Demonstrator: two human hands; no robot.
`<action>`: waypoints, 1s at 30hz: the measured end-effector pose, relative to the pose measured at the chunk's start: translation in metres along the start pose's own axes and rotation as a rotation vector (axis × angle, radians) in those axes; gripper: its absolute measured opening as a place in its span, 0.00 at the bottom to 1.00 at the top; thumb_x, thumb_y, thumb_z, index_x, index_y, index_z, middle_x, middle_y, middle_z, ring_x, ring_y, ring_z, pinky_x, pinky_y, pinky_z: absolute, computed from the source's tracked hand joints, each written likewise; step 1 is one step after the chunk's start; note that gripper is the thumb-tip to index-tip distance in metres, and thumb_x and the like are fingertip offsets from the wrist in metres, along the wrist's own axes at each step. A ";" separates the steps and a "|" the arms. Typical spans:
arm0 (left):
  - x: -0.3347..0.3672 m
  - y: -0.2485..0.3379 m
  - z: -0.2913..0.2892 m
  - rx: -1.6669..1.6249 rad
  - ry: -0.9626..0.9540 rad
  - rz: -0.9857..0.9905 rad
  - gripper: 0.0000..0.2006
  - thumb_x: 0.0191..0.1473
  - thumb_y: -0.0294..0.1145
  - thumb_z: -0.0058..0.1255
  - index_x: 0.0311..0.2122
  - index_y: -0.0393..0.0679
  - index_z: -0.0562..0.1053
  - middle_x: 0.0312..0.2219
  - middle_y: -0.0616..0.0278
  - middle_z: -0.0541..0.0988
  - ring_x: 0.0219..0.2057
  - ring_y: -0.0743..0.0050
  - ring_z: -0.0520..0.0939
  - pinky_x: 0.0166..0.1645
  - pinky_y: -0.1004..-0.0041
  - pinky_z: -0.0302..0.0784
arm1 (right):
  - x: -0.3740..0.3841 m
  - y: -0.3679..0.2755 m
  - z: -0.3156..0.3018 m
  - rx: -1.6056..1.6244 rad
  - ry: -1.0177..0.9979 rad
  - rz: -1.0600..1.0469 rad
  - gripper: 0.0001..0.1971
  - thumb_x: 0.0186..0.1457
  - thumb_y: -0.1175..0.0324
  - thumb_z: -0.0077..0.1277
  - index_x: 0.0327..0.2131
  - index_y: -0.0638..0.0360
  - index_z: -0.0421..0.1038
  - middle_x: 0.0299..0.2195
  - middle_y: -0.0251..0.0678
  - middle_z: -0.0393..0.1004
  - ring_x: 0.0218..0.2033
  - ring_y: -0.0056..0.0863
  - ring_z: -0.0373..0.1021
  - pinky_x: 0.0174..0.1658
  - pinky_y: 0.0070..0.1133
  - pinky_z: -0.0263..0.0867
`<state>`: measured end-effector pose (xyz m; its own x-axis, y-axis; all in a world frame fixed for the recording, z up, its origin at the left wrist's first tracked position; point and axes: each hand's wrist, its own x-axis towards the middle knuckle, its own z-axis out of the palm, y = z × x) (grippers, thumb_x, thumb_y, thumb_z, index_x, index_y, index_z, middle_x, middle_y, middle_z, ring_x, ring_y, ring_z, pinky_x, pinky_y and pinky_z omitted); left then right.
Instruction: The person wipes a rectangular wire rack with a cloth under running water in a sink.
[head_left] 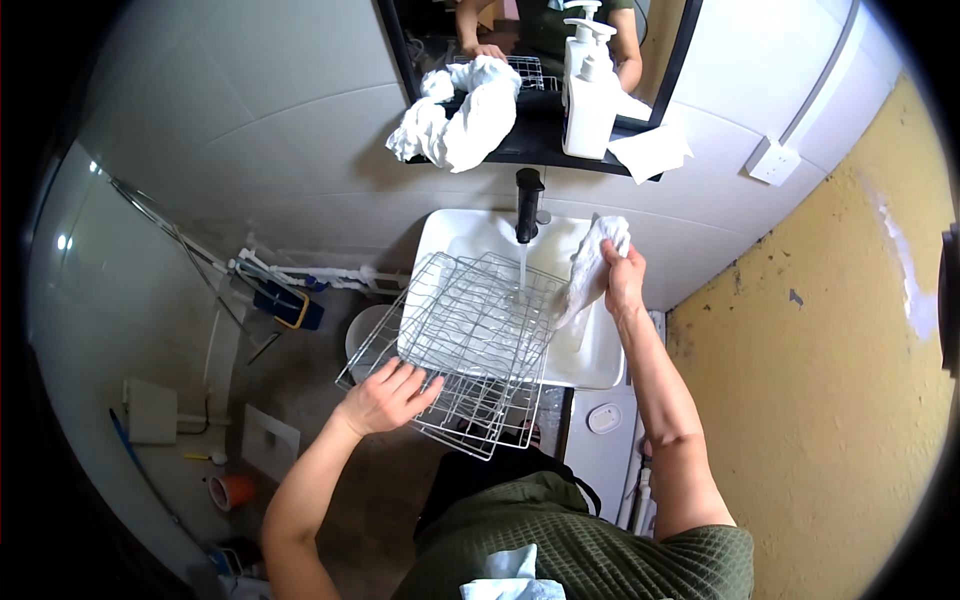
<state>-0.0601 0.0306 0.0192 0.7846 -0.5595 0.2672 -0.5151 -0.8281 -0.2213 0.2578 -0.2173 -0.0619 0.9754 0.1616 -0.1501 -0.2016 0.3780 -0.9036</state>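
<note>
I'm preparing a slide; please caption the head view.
Left hand on a wire rack, right hand holding a white cloth, at a sink with running water.

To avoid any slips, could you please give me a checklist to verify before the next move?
1. Left hand on the wire racking: ok, at its near left part.
2. Right hand holding the white cloth: ok.
3. Water running from the black faucet: ok, falling toward the sink.
4. Racking wholly within the sink: not ok, it overhangs the near edge.
5. Cloth soaked through: cannot tell.
</note>
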 end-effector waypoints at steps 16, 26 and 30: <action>0.015 0.041 0.054 -0.299 0.551 -1.477 0.44 0.36 0.17 0.60 0.61 0.43 0.53 0.56 0.46 0.57 0.53 0.50 0.65 0.57 0.59 0.61 | -0.003 0.057 0.048 -0.882 -0.389 -0.079 0.21 0.58 0.56 0.40 0.34 0.67 0.72 0.30 0.54 0.74 0.35 0.46 0.71 0.43 0.31 0.63; -0.019 0.027 0.098 -1.316 1.083 -2.057 0.16 0.55 0.35 0.50 0.46 0.38 0.68 0.34 0.65 0.73 0.35 0.77 0.73 0.33 0.76 0.71 | 0.013 0.105 0.078 -1.357 -0.584 -0.355 0.21 0.52 0.56 0.48 0.47 0.56 0.68 0.39 0.52 0.72 0.39 0.48 0.70 0.43 0.32 0.65; -0.019 0.016 0.109 -1.288 1.072 -1.962 0.14 0.55 0.35 0.50 0.42 0.39 0.65 0.33 0.63 0.73 0.31 0.77 0.74 0.33 0.76 0.72 | 0.016 0.115 0.085 -1.530 -0.610 -0.261 0.27 0.47 0.54 0.52 0.51 0.53 0.66 0.38 0.49 0.73 0.40 0.45 0.70 0.44 0.31 0.65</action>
<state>-0.0458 0.0321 -0.0915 0.2681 0.8857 -0.3789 -0.0038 0.3943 0.9190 0.2422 -0.0935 -0.1335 0.7166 0.6893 -0.1062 0.5770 -0.6714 -0.4651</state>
